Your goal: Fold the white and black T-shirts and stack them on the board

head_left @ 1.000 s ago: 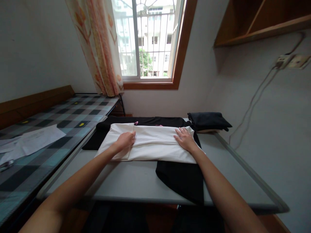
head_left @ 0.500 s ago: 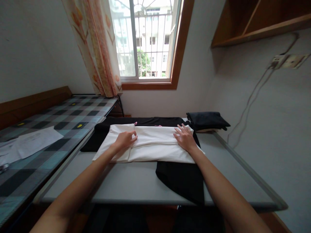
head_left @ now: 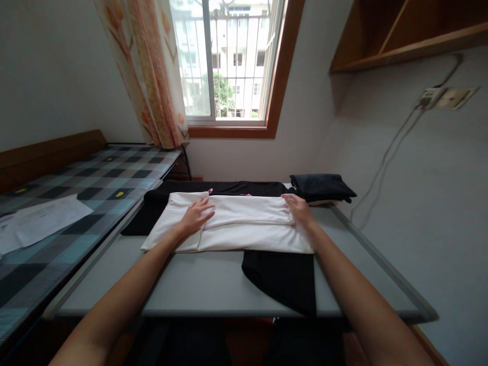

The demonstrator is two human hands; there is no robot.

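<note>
A white folded garment (head_left: 244, 237) lies lengthwise over black cloth on the grey table. On its left part, my left hand (head_left: 195, 216) rests open, with fingers spread over the fabric. My right hand (head_left: 298, 208) is at the garment's right end, fingers closed on its edge, slightly blurred; the cloth there is bunched in wrinkles. Black cloth (head_left: 282, 279) sticks out under the white garment towards me, and more of it shows behind and to the left. Small pink bits show at the white garment's far edge.
A dark folded cloth bundle (head_left: 322, 187) sits at the table's far right corner. The grey table (head_left: 198, 284) has a raised rim. Left of it is a bed with a checked cover (head_left: 125, 175) and papers (head_left: 49, 221). Cables (head_left: 385, 157) hang on the right wall.
My left hand has opened from a pinch and spread on the cloth. My right hand has gone from lying flat to closing on the right edge, where the cloth has wrinkled. The view has shifted slightly.
</note>
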